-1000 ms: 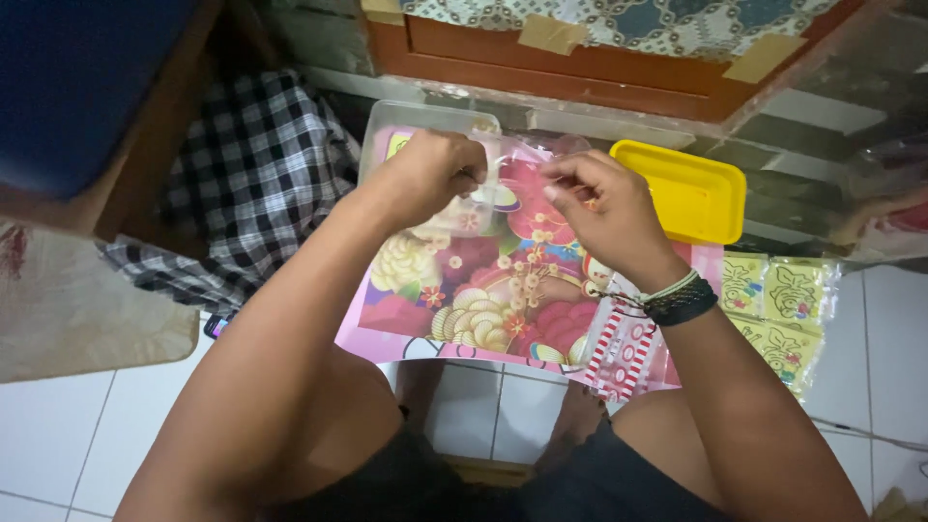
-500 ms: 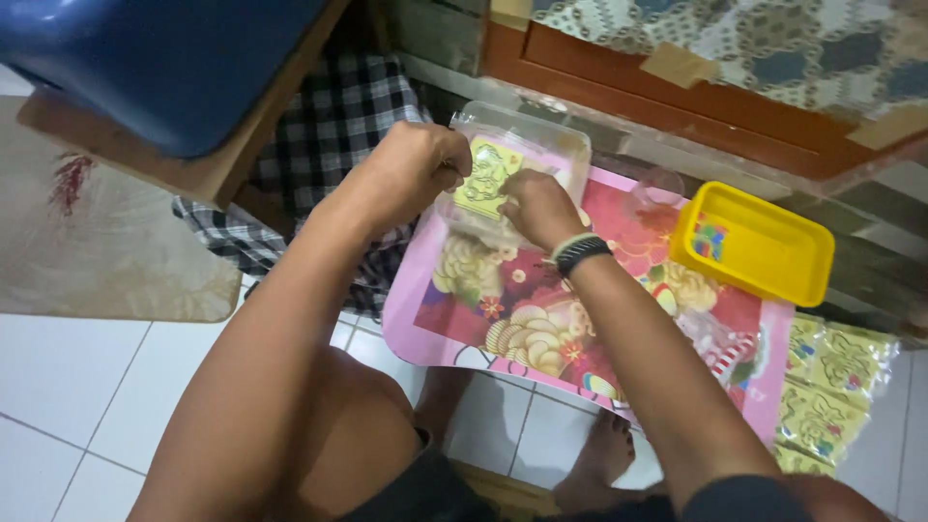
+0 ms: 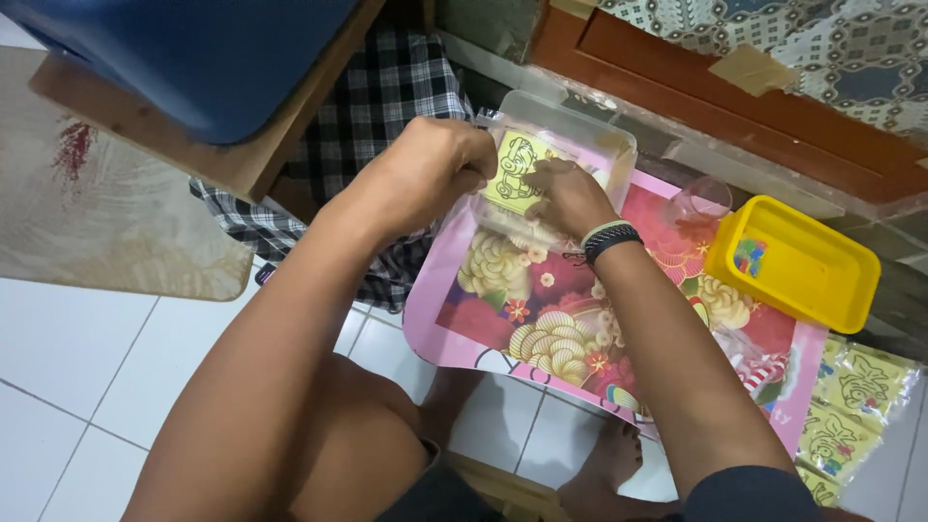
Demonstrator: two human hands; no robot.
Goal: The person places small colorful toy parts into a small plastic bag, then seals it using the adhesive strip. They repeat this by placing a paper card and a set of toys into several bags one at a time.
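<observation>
Small yellow printed card [image 3: 512, 169] partly covered by both hands' fingers; grip contact unclear. Yellow packets [image 3: 855, 406] cut off at right edge.

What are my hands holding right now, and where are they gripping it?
Both hands hold a small yellow card with a cartoon outline, over the clear plastic tray. The left hand pinches its left edge; the right hand grips its right side.

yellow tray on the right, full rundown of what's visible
The yellow tray is a shallow rectangular container, apparently plastic, with rounded corners and a raised rim. It sits open side up, turned at an angle, on the far right corner of the pink patterned mat, beside a small clear cup. Inside lies a small cluster of multicoloured bits, too small to identify; the rest of its floor is bare. Neither hand touches it.
</observation>
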